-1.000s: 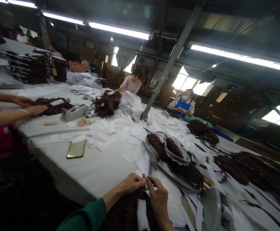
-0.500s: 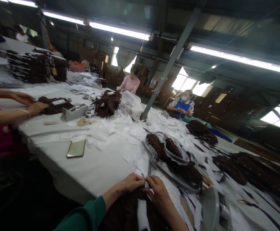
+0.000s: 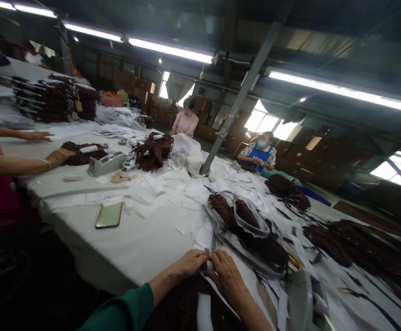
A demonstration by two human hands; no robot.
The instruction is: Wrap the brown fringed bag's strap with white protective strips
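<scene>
My left hand (image 3: 188, 264), in a green sleeve, and my right hand (image 3: 226, 276) meet at the near edge of the white table (image 3: 141, 239). Both pinch a small pale tag (image 3: 207, 252) between thumb and fingertips. Under my hands lies a dark brown knitted piece (image 3: 179, 308) with a white paper band (image 3: 204, 312) across it. Just beyond my fingers sits a heap of brown pieces in clear bags (image 3: 245, 220).
A gold phone (image 3: 110, 214) lies at the left on the table, beyond it a grey tape dispenser (image 3: 105, 163). Another person's arms (image 3: 21, 161) reach in from the left. Two more people (image 3: 185, 120) (image 3: 260, 151) work at the far side. White paper slips litter the middle.
My hands have sunk lower onto the brown piece and closed together on the tag. The person at the left has spread their arms apart.
</scene>
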